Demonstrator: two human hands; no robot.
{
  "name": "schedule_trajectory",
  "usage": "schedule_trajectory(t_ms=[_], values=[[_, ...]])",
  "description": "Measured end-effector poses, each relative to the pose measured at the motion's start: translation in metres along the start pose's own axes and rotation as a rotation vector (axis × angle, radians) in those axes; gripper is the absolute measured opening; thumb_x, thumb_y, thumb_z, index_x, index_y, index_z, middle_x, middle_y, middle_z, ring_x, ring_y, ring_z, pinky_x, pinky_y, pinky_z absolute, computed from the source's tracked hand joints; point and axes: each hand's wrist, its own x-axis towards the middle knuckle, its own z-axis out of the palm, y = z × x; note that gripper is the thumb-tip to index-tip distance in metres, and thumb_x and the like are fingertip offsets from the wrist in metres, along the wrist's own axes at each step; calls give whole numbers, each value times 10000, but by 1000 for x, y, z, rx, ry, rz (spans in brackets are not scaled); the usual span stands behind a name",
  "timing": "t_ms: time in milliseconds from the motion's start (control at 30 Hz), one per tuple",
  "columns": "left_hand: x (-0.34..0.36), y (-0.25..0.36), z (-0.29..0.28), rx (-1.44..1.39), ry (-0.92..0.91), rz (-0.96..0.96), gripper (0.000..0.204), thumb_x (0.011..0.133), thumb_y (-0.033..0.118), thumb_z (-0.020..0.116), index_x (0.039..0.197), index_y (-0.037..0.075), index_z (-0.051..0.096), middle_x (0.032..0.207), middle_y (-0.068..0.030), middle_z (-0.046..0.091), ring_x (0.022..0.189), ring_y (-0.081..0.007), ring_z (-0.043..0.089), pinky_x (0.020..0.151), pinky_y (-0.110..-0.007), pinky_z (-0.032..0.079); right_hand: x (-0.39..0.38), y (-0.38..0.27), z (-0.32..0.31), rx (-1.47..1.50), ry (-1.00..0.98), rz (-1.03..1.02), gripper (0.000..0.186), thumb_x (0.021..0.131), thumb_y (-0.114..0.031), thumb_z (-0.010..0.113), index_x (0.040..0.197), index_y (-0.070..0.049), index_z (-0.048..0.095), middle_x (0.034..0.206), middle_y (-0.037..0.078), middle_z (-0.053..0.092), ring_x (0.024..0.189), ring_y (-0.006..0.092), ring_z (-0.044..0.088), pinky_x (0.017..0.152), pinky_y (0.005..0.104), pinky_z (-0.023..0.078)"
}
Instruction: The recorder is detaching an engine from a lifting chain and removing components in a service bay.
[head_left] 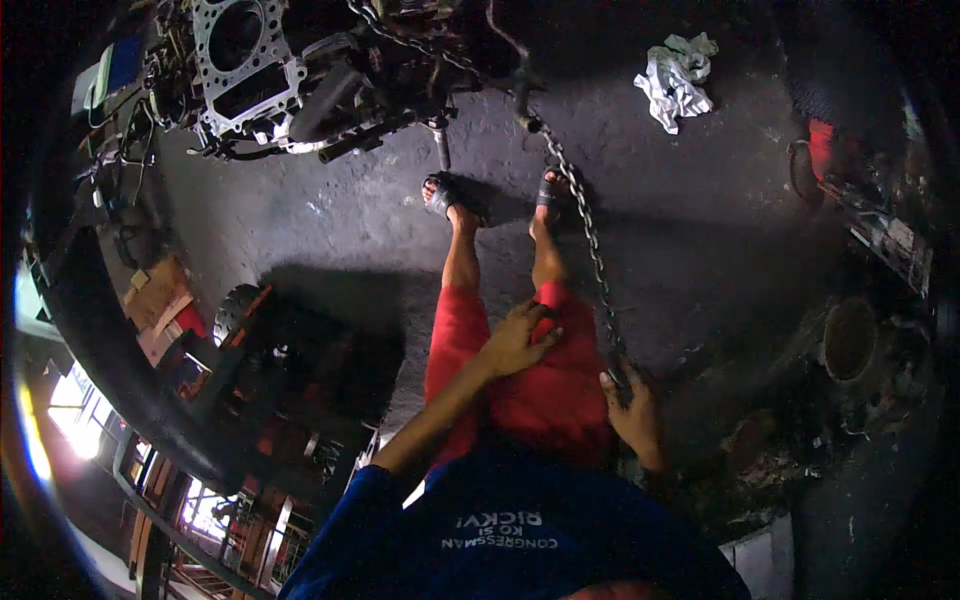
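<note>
Looking straight down here at a person standing on a dark, stained concrete floor (700, 230), red shorts (530, 380) and sandals, blue shirt at the bottom of the shot. The right hand (632, 405) is down by the right hip and closed round a metal chain (585, 230), fingers curled in on the links at its lower end. The grip looks firm, but it's dim down there, so I can't tell how tight it really is. From the hand the chain runs up the frame, passing just beside the right foot (553, 192), and carries on to the engine assembly (330, 90) at the top.

The left hand (520, 338) rests on the front of the shorts, on the thigh, fingers loosely spread and holding nothing.

The engine sits at the top left, with a pale gasket-shaped plate (245, 60) with a big round hole facing up. The left foot (440, 195) is planted right below it. A crumpled white rag (675, 78) lies on the floor at the upper right, well apart from the chain. Over on the left there's some red machinery (260, 330) with a small wheel.
</note>
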Motion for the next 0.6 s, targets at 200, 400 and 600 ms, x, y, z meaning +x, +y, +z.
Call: schedule_trajectory(t_ms=[200,400,600], values=[[19,-40,-17,-466,64,-184,378,927,268,581,1204,13,551,1110,-189,596,936,-293,632,835,-357,502,25,-22,11,31,17,95,484,904,-334,629,1224,24,565,1164,245,602,1074,349,592,919,390,446],[51,-48,-47,133,528,192,597,715,176,693,1273,66,511,1286,-175,495,1219,-343,456,1002,-503,363,-7,-14,12,0,36,51,481,880,-324,671,1198,25,581,1108,175,621,1008,296,598,892,385,454],[67,-97,-110,841,201,725,447,729,288,690,1151,160,615,1317,-88,517,1259,-314,423,1075,-563,258,-84,68,-65,129,160,83,473,894,-354,648,1187,13,585,1086,145,619,976,267,596,872,370,460]])
